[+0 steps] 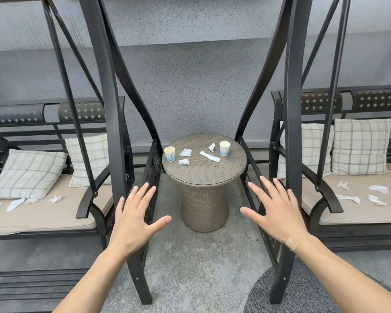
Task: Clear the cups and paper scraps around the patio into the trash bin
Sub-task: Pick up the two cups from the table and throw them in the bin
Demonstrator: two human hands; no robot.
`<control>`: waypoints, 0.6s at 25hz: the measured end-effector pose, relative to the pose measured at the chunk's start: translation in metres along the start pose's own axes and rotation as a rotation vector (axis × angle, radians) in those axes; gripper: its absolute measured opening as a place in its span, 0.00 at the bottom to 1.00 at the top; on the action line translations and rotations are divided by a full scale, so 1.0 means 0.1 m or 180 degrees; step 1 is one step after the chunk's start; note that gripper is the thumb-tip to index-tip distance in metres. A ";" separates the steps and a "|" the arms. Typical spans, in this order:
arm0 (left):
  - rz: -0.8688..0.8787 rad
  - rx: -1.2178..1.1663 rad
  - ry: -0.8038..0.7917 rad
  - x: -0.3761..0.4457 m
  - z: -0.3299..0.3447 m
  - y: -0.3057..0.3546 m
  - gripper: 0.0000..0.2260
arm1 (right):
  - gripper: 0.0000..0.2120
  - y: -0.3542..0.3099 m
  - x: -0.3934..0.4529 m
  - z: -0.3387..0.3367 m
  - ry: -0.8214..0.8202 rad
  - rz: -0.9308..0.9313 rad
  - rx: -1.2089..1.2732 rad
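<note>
Head view: wicker table [204, 175] between swings [113, 132].

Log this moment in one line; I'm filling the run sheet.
left hand: open, empty | right hand: open, empty | wicker table: two paper cups, four paper scraps | trash bin: unseen

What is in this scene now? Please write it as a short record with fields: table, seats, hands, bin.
table: round wicker side table, between two swing benches
cups: two paper cups, upright, left cup and right cup
scraps on table: four, including a long strip
left swing seat: about four paper scraps, two checked pillows
right swing seat: about four paper scraps, two checked pillows
left hand: open, empty, fingers spread
right hand: open, empty, fingers spread
trash bin: not in view
</note>
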State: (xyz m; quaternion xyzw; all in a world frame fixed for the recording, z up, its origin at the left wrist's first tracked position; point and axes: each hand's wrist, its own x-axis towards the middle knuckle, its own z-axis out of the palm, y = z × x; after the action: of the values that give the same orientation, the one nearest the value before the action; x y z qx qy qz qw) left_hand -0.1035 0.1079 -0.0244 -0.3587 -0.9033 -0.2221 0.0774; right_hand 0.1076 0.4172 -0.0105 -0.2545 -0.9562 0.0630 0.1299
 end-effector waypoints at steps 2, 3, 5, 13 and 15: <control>-0.0040 -0.0001 0.0001 0.26 0.13 -0.13 0.42 | 0.39 -0.03 0.31 0.13 -0.0069 -0.0029 -0.0070; -0.0056 -0.0021 0.0015 0.41 0.19 -0.21 0.42 | 0.39 -0.05 0.47 0.19 -0.0083 -0.0033 -0.0096; -0.0098 -0.0058 0.0026 0.79 0.32 -0.40 0.43 | 0.39 -0.11 0.85 0.32 -0.0096 0.0011 -0.0153; -0.0092 -0.0233 -0.0061 2.20 0.65 -1.06 0.43 | 0.39 -0.37 2.16 0.69 -0.0146 0.0198 -0.0201; -0.0102 -0.0262 -0.0114 2.50 0.74 -1.17 0.43 | 0.39 -0.38 2.40 0.77 -0.0161 0.0243 -0.0217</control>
State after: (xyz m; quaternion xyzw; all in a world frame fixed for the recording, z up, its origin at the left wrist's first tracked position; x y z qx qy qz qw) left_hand -0.3648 0.2197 -0.0562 -0.3511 -0.9003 -0.2539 0.0428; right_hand -0.1330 0.5010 -0.0251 -0.2934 -0.9504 0.0416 0.0944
